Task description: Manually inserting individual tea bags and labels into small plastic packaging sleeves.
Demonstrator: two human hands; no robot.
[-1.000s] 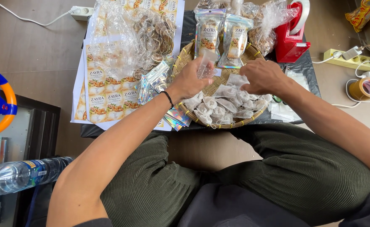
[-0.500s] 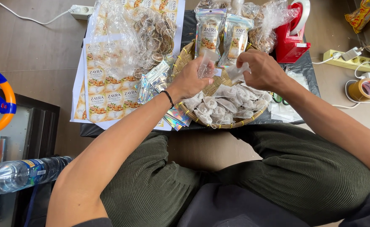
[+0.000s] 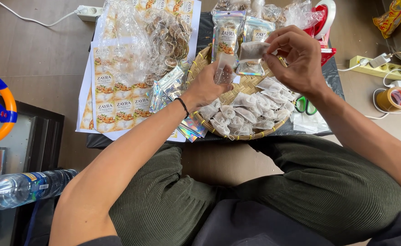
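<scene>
Right hand fingers pinch white sachet; left hand fingers grip clear pouch. Risk: sachet misses the narrow pouch mouth, drops into basket.

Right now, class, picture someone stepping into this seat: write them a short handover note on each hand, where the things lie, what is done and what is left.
Left hand: holds a small clear pouch above the woven tray.
Right hand: pinches one white sachet, lifted over the tray, close to the pouch.
Things: a heap of white sachets lies in the tray; printed foil pouches stand at its far rim; label sheets and empty foil pouches lie to the left; green scissors lie to the right.
Done: cannot tell whether the far pouches are filled.
Left: the lifted sachet is not yet in the clear pouch; many sachets remain loose.
</scene>
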